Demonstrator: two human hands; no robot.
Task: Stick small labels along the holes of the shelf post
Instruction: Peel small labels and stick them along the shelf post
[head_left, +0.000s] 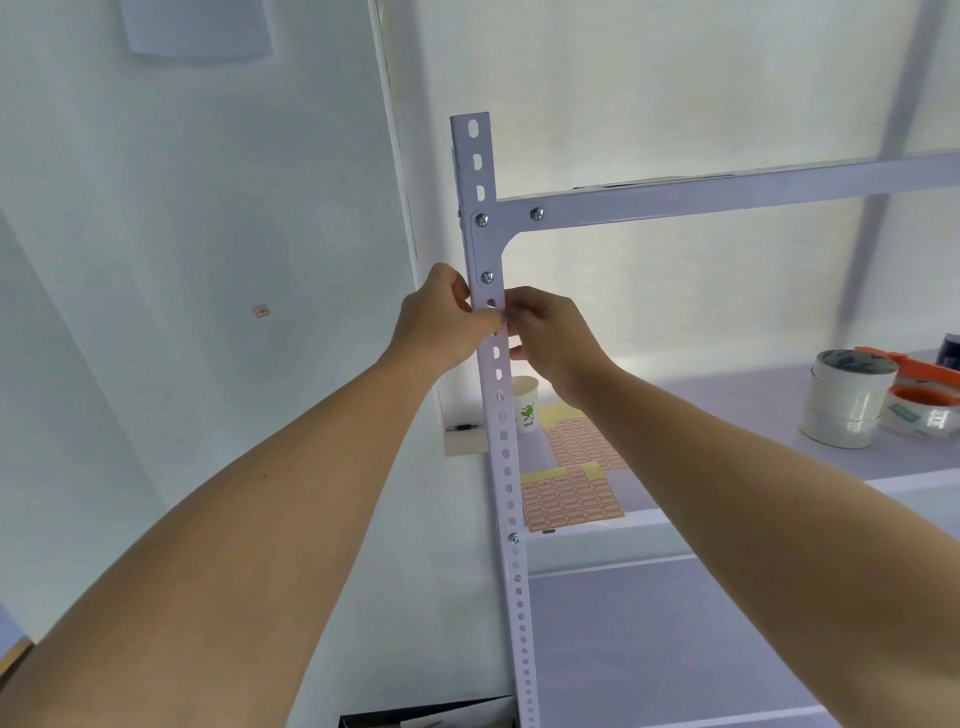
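A white perforated shelf post (503, 431) stands upright in the middle of the head view, with a row of holes down its face. My left hand (441, 317) grips the post's left edge just below the corner bracket (485, 244). My right hand (550, 338) is on the post's right side at the same height, its fingertips pinched against the face beside a hole. Any label between those fingers is too small to make out. Two label sheets (569, 496) with orange-framed stickers lie on the shelf board behind the post.
A paper cup (525, 405) stands on the shelf next to the post. Stacked tape rolls (844, 400) and an orange tape dispenser (919, 395) sit at the shelf's right. The upper crossbeam (727, 195) runs right from the bracket. A single sticker (262, 312) is on the left wall.
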